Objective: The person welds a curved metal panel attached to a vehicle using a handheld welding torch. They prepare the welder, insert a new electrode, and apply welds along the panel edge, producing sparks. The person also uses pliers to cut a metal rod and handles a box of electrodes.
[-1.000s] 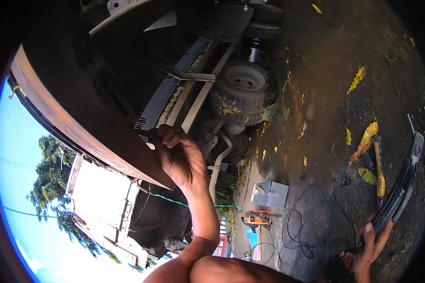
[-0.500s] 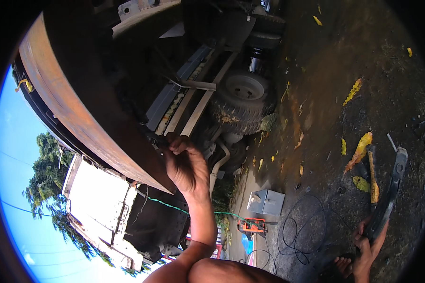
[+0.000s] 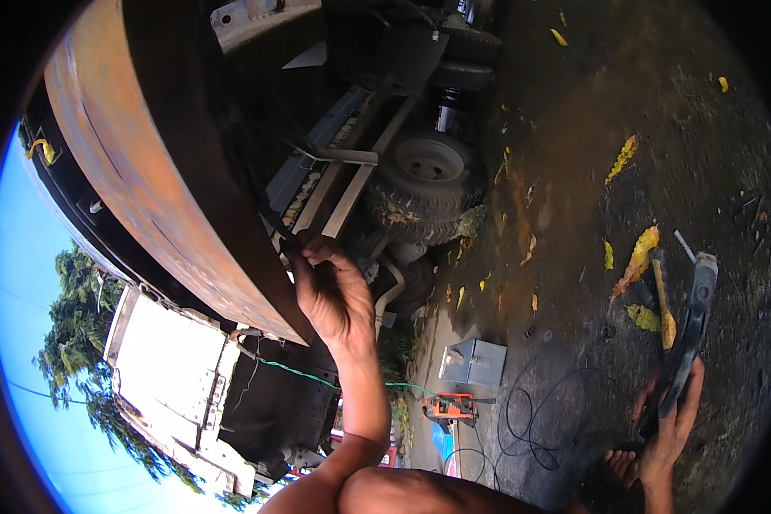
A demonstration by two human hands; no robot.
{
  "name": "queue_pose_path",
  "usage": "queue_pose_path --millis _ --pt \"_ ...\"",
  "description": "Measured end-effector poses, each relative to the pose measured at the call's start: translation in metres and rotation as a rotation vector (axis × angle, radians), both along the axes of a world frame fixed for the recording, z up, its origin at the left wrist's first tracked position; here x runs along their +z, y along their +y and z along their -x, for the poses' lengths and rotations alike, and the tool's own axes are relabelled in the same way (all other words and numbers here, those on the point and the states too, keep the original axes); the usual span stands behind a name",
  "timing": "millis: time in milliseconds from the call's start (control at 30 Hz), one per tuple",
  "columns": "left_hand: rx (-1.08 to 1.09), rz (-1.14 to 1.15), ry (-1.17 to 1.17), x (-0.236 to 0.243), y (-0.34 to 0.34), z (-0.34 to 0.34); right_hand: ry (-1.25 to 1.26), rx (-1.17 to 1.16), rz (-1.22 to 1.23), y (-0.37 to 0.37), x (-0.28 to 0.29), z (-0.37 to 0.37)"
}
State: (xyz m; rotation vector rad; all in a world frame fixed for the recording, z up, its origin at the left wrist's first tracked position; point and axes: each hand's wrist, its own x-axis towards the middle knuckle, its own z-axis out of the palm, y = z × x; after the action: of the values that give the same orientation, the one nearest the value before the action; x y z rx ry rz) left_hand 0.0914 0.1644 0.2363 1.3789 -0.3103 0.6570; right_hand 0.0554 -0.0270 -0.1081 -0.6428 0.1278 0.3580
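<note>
My left hand (image 3: 338, 300) is raised to the underside of the vehicle, close to the lower end of a curved, rusty brown metal panel (image 3: 158, 201). Its fingers are curled together at a dark part in shadow, and what they grip is hidden. Low on the right, my right hand (image 3: 666, 441) is wrapped round a long dark metal bar (image 3: 696, 313) with a hole near its squared far end. Beside the bar, a yellowish wooden handle (image 3: 665, 313) lies on the ground; its head is hard to make out.
A truck wheel (image 3: 428, 163) and pale frame rails (image 3: 351, 201) lie beyond my left hand. On the ground are a grey metal box (image 3: 473, 362), an orange machine (image 3: 450, 407) with a green cable (image 3: 300, 373), looped black cable (image 3: 531, 428) and yellow leaves (image 3: 636, 265).
My right hand has raised the bar slightly, tilting it more upright, and its fingers show more spread along it. My left hand stays at the same spot; the view has shifted slightly.
</note>
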Motion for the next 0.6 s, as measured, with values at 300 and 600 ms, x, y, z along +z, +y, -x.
queue_pose_path --millis 300,600 --pt "0.035 0.010 -0.026 0.003 0.007 0.014 -0.013 0.055 -0.042 -0.005 -0.001 0.003" --pt "0.003 0.008 -0.031 0.002 0.008 0.013 0.006 0.060 -0.044 -0.003 0.004 0.005"
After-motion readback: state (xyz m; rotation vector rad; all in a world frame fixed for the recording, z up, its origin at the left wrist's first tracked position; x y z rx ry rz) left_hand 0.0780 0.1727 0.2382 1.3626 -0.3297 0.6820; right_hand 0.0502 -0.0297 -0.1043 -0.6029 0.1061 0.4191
